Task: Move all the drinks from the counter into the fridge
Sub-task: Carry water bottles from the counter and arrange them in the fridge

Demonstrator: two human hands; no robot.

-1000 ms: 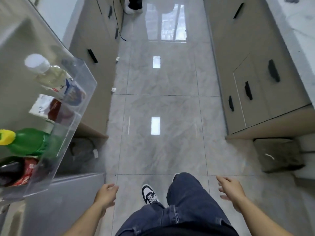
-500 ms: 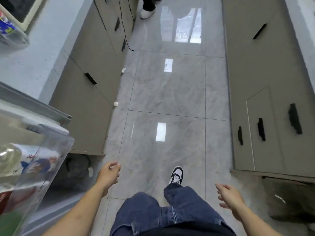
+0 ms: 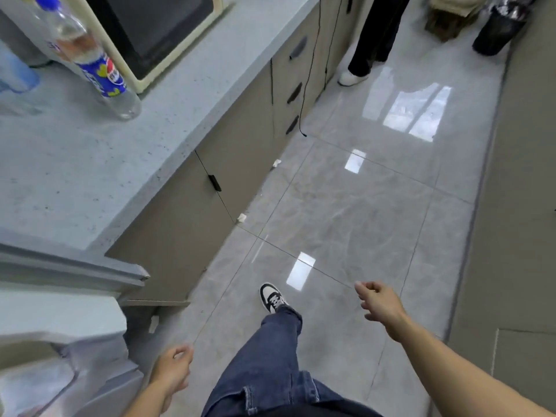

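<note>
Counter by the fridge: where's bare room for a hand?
Free: the wide counter stretch between the clear bottle and the fridge top, out to the front edge. Crowded: back left, bottle beside the microwave and a blue jug.

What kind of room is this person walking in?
Most likely a kitchen. A long grey counter runs over cabinets with black handles, a microwave-like oven sits on it beside a drink bottle, and an open fridge door shows at lower left.

**Narrow kitchen aisle, glossy grey floor**

Large polished grey floor tiles mirrored a window and ceiling lights. Taupe cabinets with black handles ran under a speckled grey tabletop at left. A matching cabinet run lined the right side.
</note>
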